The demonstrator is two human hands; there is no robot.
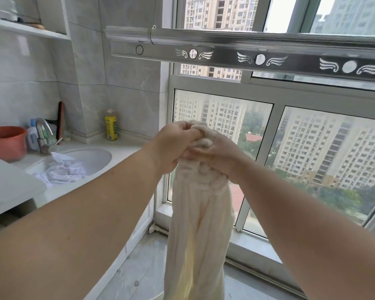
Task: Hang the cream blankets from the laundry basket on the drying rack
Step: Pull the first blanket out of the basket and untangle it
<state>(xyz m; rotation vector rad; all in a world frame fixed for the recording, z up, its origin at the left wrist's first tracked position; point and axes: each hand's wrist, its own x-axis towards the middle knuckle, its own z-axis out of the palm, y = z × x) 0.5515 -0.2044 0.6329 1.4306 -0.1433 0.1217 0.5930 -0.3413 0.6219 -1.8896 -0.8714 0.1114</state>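
While bunched, cream blanket inside left hand, right hand.

We've got both arms stretched out in front, just below the drying rack. Our left hand and right hand are bunched right up against each other, fingers curled tight around the gathered top of the cream blanket.

Both hands meet out front, left hand and right hand side by side, gripping the bunched top of the blanket, which hangs below them. Overhead, the drying rack runs across before the window. Left, cloth lies in the sink, bucket beside the tap.
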